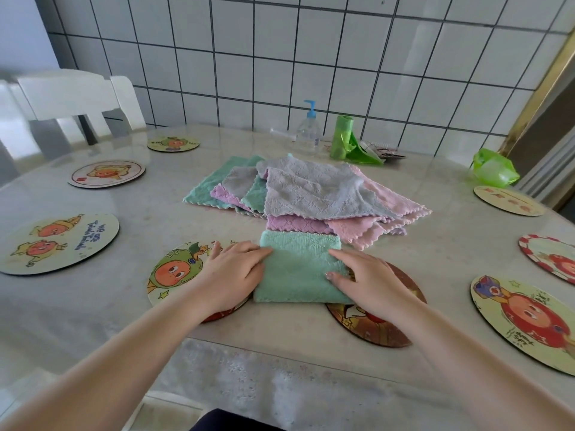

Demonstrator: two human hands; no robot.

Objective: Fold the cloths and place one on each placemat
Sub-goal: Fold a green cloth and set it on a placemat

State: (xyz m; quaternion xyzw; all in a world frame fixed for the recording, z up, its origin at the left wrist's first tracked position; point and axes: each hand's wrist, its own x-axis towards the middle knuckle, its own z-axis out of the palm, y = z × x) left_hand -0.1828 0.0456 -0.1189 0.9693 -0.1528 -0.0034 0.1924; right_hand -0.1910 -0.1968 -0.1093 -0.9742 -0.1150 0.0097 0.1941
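Note:
A folded green cloth lies on the table's near side, between two round placemats and overlapping both. My left hand rests flat at its left edge, over the placemat with an orange cartoon face. My right hand presses its right side, above a dark brown placemat. Behind lies a loose pile of cloths in grey, pink, purple and green.
Several more round placemats ring the table: left, far left, back, right. A pump bottle, a green bag roll and a green bag stand at the back. A white chair stands at the far left.

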